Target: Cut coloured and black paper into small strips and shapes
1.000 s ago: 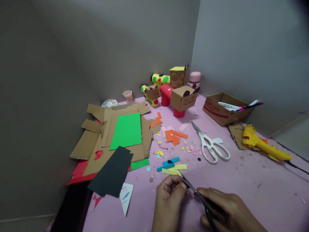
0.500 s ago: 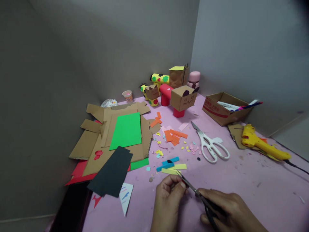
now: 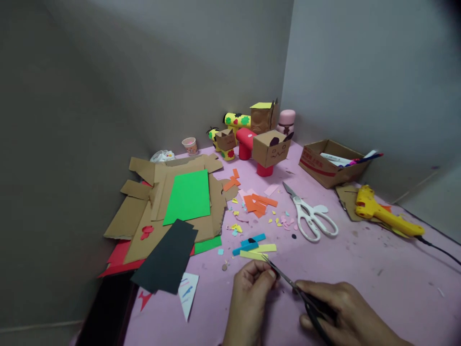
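Observation:
My left hand (image 3: 255, 290) is closed in a pinch, thumb against fingers, over a small dark piece mostly hidden by the fingertips. In my right hand (image 3: 338, 310) are the black-handled scissors (image 3: 283, 275), their thin blades slightly parted and crossing beside my left thumb. Just beyond the blade tips lie yellow strips (image 3: 267, 248) and blue strips (image 3: 247, 247). White-handled scissors (image 3: 310, 216) rest on the pink table farther right.
Left stand stacked cardboard (image 3: 144, 235), a green sheet (image 3: 189, 197) and black sheets (image 3: 167, 259). Orange strips (image 3: 256, 204) and scraps litter the middle. Behind are a box-headed red figure (image 3: 270, 149) and a paper cup (image 3: 189, 145). Right are a marker box (image 3: 320, 166) and yellow glue gun (image 3: 389, 214).
The view has shifted slightly, so things on the right sit a little farther left in the picture. Both hands and the black-handled scissors hold nearly the same pose.

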Demonstrator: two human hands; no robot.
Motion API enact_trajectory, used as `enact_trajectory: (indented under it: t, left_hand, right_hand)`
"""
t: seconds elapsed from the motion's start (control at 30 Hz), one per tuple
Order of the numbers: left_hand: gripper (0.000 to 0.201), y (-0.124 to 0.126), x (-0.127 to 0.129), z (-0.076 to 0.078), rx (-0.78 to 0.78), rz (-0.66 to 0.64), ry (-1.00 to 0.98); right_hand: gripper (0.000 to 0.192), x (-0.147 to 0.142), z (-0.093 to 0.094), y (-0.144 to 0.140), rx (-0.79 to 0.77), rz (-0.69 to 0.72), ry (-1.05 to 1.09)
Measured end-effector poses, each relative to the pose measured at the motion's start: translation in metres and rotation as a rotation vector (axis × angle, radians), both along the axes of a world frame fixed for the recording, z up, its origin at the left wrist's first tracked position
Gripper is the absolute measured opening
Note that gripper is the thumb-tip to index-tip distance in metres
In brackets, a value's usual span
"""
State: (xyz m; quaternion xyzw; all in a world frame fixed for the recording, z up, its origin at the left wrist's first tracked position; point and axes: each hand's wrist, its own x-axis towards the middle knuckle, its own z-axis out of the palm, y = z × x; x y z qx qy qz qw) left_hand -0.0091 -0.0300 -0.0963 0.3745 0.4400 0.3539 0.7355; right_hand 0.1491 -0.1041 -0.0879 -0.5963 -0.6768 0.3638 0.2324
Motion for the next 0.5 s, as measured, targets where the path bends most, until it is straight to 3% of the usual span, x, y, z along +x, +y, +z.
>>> enact_trajectory:
  t: [0.23,0.4,0.5]
  left_hand:
    - [0.008,-0.002,0.0,0.011,0.012,-0.01,0.015]
    - [0.018,-0.004,0.002,0.002,-0.03,0.039,-0.037]
    - [0.026,-0.008,0.004,-0.003,-0.086,0.047,-0.11]
  right_hand:
    - [0.004,0.004,0.0,-0.006,-0.052,-0.033,0.155]
    - [0.025,-0.006,0.002,0.001,-0.116,-0.417,0.612]
    - [0.039,-0.018,0.009,0.011,-0.044,-0.532,0.852]
